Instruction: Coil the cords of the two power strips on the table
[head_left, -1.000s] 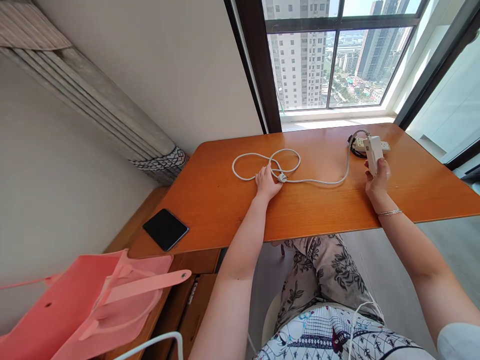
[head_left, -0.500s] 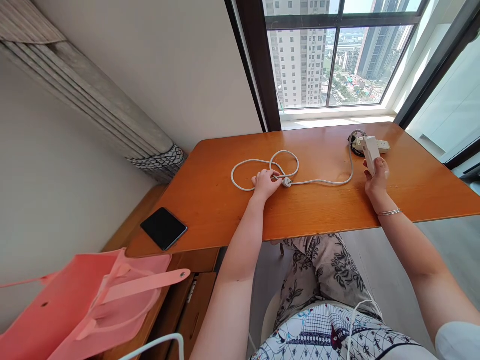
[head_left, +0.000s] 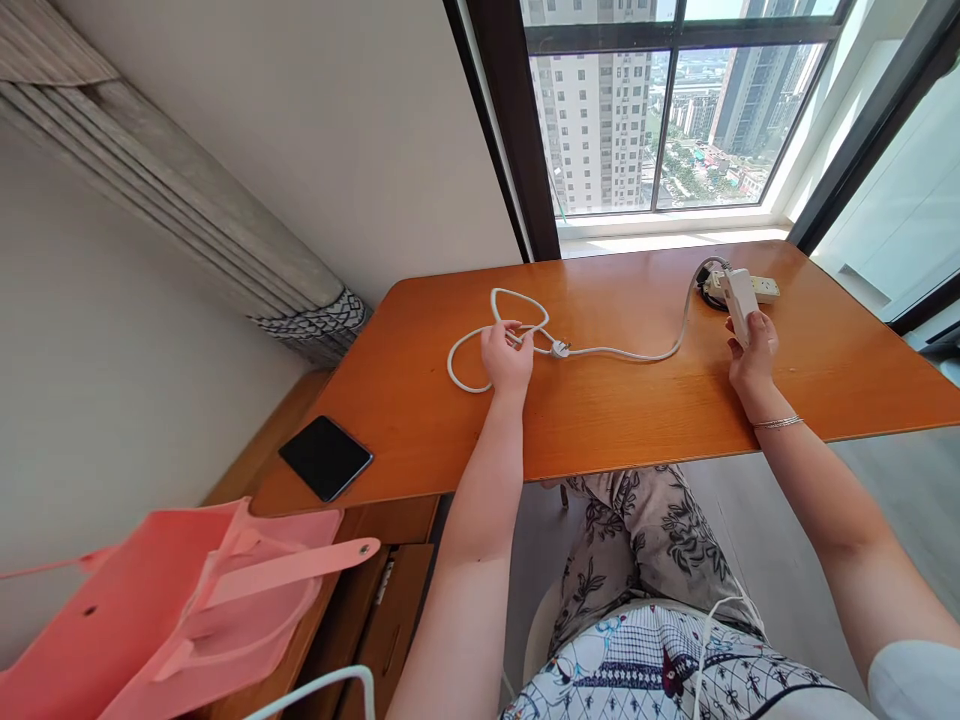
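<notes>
A white cable [head_left: 622, 353] lies across the orange wooden table [head_left: 637, 410], looped at its left end, with its plug [head_left: 559, 348] just right of the loop. My left hand [head_left: 508, 358] is closed on the cable at the loop and lifts part of it off the table. My right hand [head_left: 750, 355] grips a white power strip [head_left: 739, 298], tilted up near the table's far right. The cable runs from the strip to my left hand.
A second white power strip with a dark cord [head_left: 759, 288] lies behind the held one. A black phone [head_left: 325, 457] sits on a lower wooden cabinet at left. A pink bag [head_left: 172, 610] stands at lower left. Window beyond the table.
My left hand has closed on the cable loop and drawn it left and upward; the loops have changed shape and the plug slid left. My right hand has stayed on the power strip.
</notes>
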